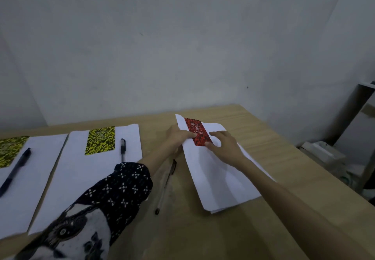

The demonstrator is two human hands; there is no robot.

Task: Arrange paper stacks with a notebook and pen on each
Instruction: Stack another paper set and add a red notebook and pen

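Note:
A red spiral notebook [197, 130] lies near the far end of the right paper stack [215, 176]. My left hand [178, 136] grips the stack's left edge, thumb on the notebook's left side. My right hand [224, 145] rests on the paper with fingertips touching the notebook's right and near edges. A clear pen with a black cap [166, 184] lies on the bare table left of this stack. The middle stack [81, 178] carries a yellow-black notebook [100, 140] and a black pen [122, 148]. The left stack [30, 178] holds another yellow-black notebook [10, 151] and a dark pen [15, 170].
The wooden table [274, 138] ends at a grey wall behind and drops off at the right edge. Beyond that edge stand white boxes and clutter [324, 156] and a leaning board [357, 117].

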